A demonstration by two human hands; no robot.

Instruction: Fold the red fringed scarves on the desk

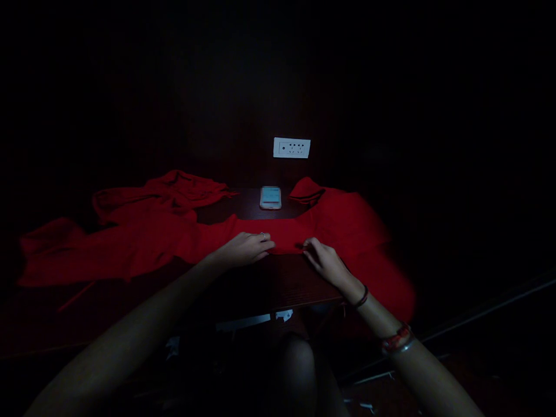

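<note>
A red garment (165,237) lies spread across a dark wooden table (282,284), with part of it hanging over the right edge. My left hand (245,248), a ring on one finger, rests curled on the cloth's near edge and pinches it. My right hand (324,260) grips the same edge a little to the right, fingers bent onto the fabric. Both hands sit close together at the middle of the table's front half. The room is very dark.
A phone (270,197) with a lit screen lies at the back of the table. A white wall socket (291,147) is mounted above it. My knee (299,359) shows below the table edge. Scraps of white paper (284,315) lie on the floor.
</note>
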